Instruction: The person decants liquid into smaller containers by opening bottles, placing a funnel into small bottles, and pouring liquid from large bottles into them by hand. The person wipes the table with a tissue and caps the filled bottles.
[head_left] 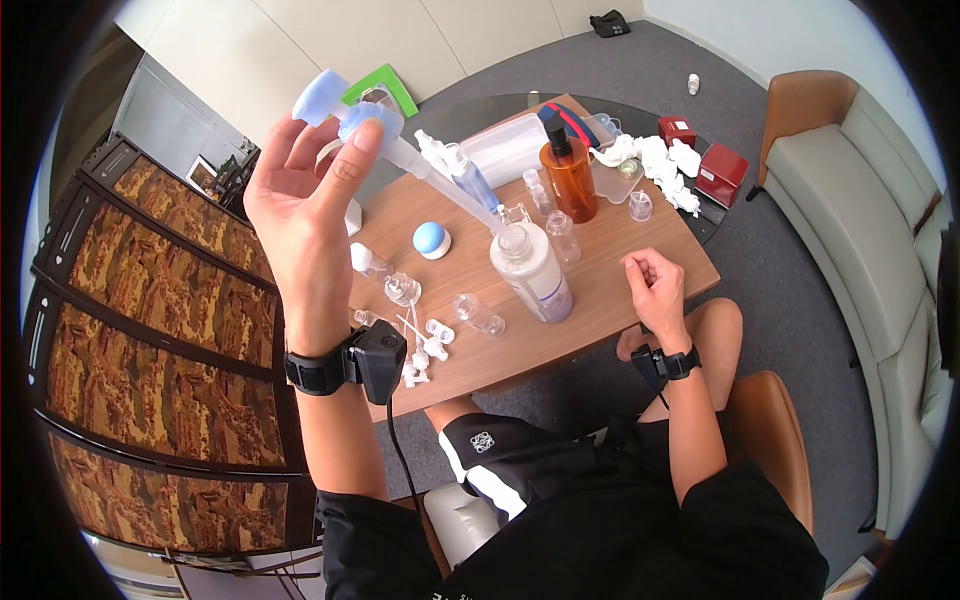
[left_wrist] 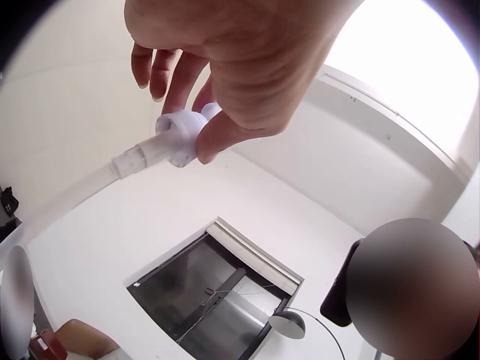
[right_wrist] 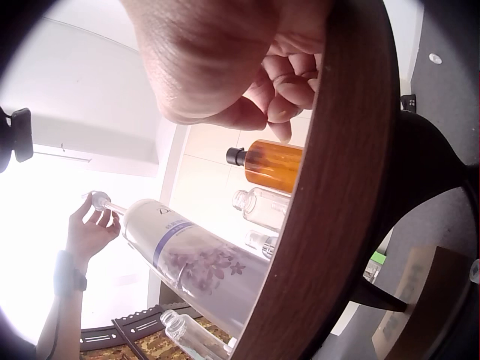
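Note:
High over the left of the table, my left hand (head_left: 308,195) pinches a pale blue lotion pump (head_left: 370,125) between thumb and fingers. Its long translucent dip tube (head_left: 450,188) slants down to the mouth of a large white pump bottle (head_left: 530,265), the lower end overlapping the neck. The right wrist view shows purple flowers and a blue band on this bottle (right_wrist: 187,255), which stands upright. My right hand (head_left: 657,290) rests by the table's near right edge, fingers loosely curled around nothing. An amber bottle with a black pump (head_left: 568,180) stands behind the white one.
Small clear bottles (head_left: 480,314), white pump parts (head_left: 430,347) and a blue-capped jar (head_left: 432,240) lie across the wooden table (head_left: 620,325). Crumpled tissues (head_left: 660,165), red boxes (head_left: 720,175) and a clear tray (head_left: 505,150) sit farther back. A sofa (head_left: 840,200) stands at right.

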